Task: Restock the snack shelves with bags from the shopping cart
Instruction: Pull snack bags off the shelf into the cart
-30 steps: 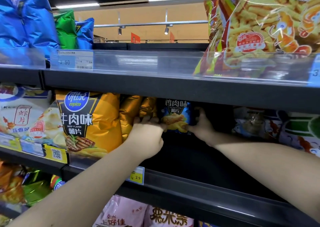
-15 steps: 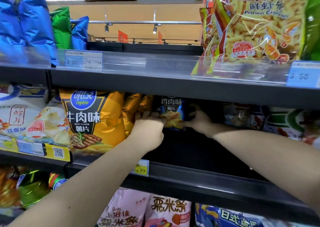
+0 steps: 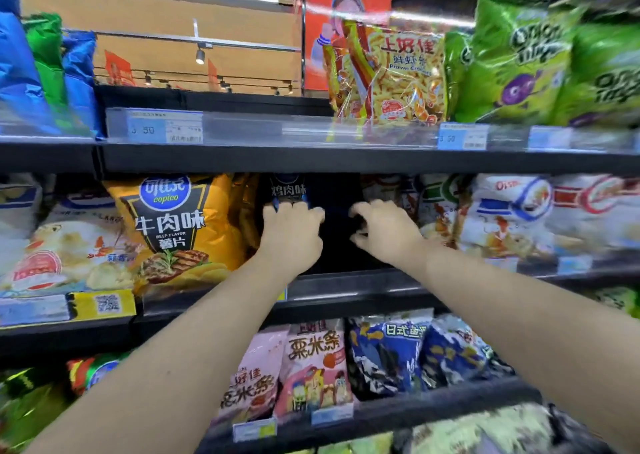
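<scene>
Supermarket snack aisle, tiered black shelves; edges of the view are motion-blurred.

Nearest: left forearm (image 3: 166, 356) and right forearm (image 3: 526, 318) reach forward from the bottom corners. Under them the lower shelf (image 3: 381, 415) carries pink bags (image 3: 311, 367) and fish-print bags (image 3: 388, 356), standing in rows.

Next out, middle shelf (image 3: 346, 290). The left hand (image 3: 294, 235) has its fingers curled over the lower front of a dark blue chip bag (image 3: 287, 188). This reads as a grip, though the hand hides the contact. The bag stands upright, set well back, just right of the orange chip bags (image 3: 173, 225). The right hand (image 3: 384, 231) hangs in the dark gap beside that bag, apart from it, fingers loosely bent, nothing in them. White bags (image 3: 519, 218) fill the shelf right of the gap.

Farther, upper shelf (image 3: 277, 159): prawn cracker bag (image 3: 394, 75) and green bags (image 3: 519, 62) at right, blue bags (image 3: 20, 79) at left, bare stretch between. No cart in view.

Judgement: one bag is in place and being settled. The gap around it would take more, and the upper bare stretch is unfilled. Stock left to shelve is unknown. Partway at best.
</scene>
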Tool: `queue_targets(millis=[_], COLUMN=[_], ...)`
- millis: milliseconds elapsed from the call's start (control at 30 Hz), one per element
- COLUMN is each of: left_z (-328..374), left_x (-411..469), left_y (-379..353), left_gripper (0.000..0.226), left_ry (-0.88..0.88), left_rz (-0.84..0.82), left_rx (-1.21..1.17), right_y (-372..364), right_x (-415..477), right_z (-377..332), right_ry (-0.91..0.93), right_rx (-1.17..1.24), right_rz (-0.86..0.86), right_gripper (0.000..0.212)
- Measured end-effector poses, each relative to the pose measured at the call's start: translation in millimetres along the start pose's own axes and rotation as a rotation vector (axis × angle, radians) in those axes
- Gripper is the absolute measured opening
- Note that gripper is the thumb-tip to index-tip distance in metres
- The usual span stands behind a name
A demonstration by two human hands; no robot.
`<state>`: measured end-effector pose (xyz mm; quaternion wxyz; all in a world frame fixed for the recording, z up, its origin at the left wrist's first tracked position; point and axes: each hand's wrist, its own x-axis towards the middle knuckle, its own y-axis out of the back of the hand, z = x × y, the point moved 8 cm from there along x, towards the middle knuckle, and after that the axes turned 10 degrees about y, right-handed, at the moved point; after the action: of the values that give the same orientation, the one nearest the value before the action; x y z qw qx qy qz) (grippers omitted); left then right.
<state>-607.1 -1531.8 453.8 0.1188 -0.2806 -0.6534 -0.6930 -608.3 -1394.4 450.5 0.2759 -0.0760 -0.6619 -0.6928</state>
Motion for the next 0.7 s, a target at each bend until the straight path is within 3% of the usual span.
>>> queue_targets(millis=[233, 700], left_z=[75, 371], left_x=[-65, -257], left_y=[14, 33], left_gripper=[0.036, 0.032], left_ry=[-0.163, -0.734], left_rz=[0.021, -0.109], left_rx=[-0.241, -0.488], right_y=[47, 90], right_x=[-134, -461], right_z=[-5, 76], right_ry=[-0.17, -0.782], right_rx=[-0.262, -0.557], right_rz=[0.018, -0.2], right_gripper=[0.054, 0.046])
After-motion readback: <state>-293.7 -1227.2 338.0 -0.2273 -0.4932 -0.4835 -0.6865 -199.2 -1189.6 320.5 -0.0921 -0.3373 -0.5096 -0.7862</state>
